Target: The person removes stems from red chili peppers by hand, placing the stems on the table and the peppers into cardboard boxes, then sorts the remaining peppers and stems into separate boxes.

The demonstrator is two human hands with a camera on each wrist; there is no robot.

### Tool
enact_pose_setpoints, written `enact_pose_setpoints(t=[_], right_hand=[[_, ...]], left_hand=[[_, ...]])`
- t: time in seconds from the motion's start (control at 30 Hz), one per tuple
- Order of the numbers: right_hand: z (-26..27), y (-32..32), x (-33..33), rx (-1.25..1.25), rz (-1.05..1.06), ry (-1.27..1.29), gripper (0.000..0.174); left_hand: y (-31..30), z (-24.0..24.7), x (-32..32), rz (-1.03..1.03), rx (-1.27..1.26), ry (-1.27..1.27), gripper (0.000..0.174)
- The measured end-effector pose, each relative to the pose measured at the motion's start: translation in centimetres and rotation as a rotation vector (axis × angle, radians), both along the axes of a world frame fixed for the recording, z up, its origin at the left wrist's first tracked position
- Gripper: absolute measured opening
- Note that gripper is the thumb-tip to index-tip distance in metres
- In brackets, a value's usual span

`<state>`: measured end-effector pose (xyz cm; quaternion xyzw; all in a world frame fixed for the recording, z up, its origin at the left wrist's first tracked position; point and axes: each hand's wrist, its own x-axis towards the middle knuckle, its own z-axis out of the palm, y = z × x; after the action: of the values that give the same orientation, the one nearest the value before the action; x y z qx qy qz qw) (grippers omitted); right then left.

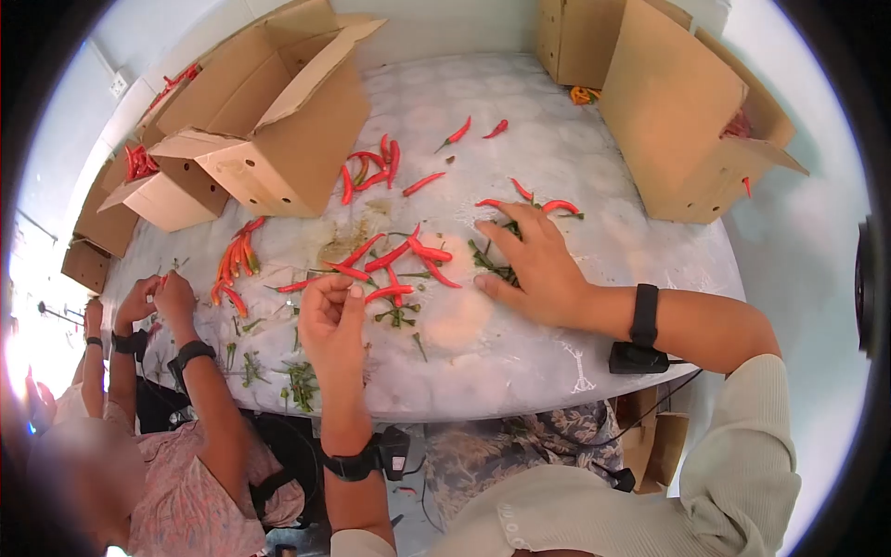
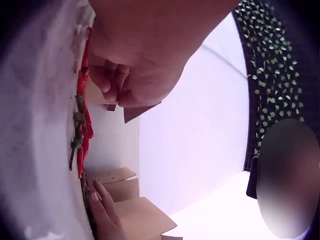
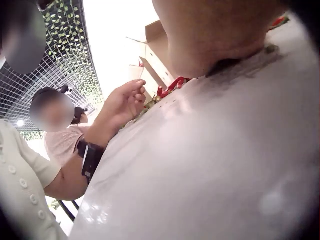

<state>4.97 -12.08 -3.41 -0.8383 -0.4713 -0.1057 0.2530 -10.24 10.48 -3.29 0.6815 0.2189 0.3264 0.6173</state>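
Observation:
In the head view the left hand point(image 1: 334, 325) is low over the near side of a loose pile of red chillies point(image 1: 399, 255), its fingers curled; nothing shows between them. Those curled fingers also show in the left wrist view, beside a row of chillies point(image 2: 86, 125). The right hand point(image 1: 543, 274) lies palm down with fingers spread over green stems point(image 1: 502, 271), partly covering them. Its fingertips are close to a red chilli point(image 1: 489, 202). The palm hides what is beneath it. Cut green stems point(image 1: 396, 316) lie between the hands.
Cardboard boxes stand at the back left point(image 1: 297, 139) and back right point(image 1: 664, 121). More red chillies point(image 1: 390, 162) lie beyond the pile, and a bunch point(image 1: 238, 260) lies to the left. Another person's hands point(image 1: 174, 299) are at the left edge, near a heap of stems point(image 1: 301, 385).

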Motion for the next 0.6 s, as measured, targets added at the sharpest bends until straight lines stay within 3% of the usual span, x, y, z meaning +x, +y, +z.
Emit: enact_pose_setpoints(t=[0.33, 0.6], right_hand=[[0.4, -0.1, 0.2, 0.009, 0.194, -0.035, 0.022], [1.4, -5.1, 0.4, -0.123, 0.180, -0.039, 0.018]], left_hand=[[-0.3, -0.2, -0.9, 0.077, 0.064, -0.090, 0.011], [-0.6, 0.0, -1.1, 0.077, 0.137, -0.071, 0.009]])
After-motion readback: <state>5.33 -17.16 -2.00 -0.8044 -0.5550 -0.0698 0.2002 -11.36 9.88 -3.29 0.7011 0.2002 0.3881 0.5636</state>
